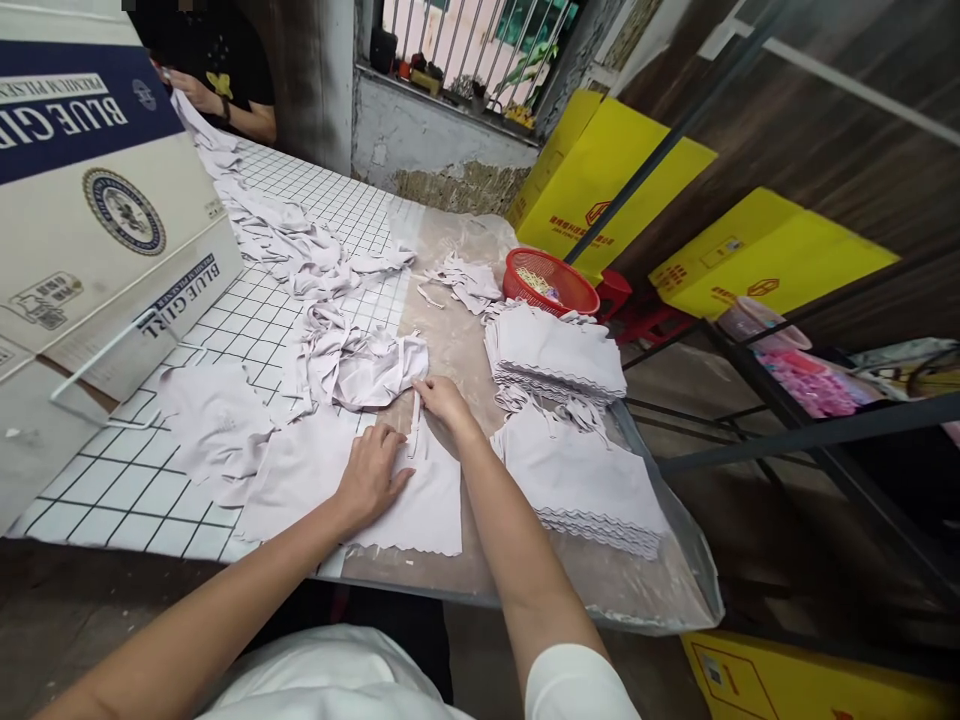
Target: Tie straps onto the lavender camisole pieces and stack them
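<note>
A pale lilac garment with a wavy lower edge (431,510) lies spread flat in front of me, with a thin strap (415,425) at its upper end. My left hand (373,475) rests palm down on the cloth, thumb apart from the fingers. The fingertips of my right hand (444,402) are closed in a pinch on the strap's upper end. Just beyond, a crumpled heap of the same cloth (360,365) touches the spread piece. To the right sit two neat stacks of such garments, a nearer stack (577,470) and a farther stack (559,350).
A large carton (67,240) with a wire handle stands at the left. A red basket (551,282) is behind the stacks, near yellow boxes (600,180). More loose cloth (277,235) trails toward another person (217,80) across the table. A metal rack (810,440) stands at the right.
</note>
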A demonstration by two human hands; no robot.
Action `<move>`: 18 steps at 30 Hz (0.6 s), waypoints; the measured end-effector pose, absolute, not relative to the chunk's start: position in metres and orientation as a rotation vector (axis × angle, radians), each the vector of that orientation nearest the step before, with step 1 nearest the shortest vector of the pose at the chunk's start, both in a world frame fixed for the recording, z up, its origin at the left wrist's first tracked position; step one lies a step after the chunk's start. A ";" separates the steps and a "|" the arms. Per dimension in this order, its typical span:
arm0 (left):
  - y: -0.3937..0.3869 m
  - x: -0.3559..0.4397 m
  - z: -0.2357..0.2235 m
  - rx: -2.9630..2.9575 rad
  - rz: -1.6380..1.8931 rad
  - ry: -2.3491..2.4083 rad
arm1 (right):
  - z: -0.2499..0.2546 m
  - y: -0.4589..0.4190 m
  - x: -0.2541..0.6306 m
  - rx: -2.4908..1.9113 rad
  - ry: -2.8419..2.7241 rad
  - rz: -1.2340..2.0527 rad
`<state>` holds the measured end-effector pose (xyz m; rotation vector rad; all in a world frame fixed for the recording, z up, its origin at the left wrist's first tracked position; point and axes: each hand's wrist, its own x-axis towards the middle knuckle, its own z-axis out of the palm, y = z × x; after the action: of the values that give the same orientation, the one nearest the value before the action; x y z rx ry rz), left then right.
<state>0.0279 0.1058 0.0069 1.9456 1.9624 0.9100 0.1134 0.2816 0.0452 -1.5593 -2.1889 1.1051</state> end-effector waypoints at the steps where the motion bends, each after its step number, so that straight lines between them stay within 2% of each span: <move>1: 0.104 0.030 0.006 2.012 0.921 1.947 | 0.046 0.282 0.114 -1.588 -2.206 1.034; 5: 0.098 0.036 -0.004 2.331 0.813 1.758 | 0.044 0.271 0.125 -1.639 -2.212 0.633; 8: 0.097 0.042 -0.013 2.400 0.639 1.712 | 0.026 0.249 0.142 -1.442 -2.251 0.197; 10: 0.097 0.045 -0.016 2.395 0.564 1.698 | 0.012 0.237 0.155 -1.316 -2.304 0.051; 15: 0.095 0.039 -0.003 2.353 0.599 1.657 | 0.004 0.236 0.167 -1.315 -2.291 0.044; 18: 0.089 0.007 0.008 2.327 0.793 1.697 | 0.021 0.241 0.137 -1.228 -2.261 0.374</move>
<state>0.0067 0.0893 0.0078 2.3273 1.6966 0.7926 0.1375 0.2409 0.0209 -1.2284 -2.2615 0.3744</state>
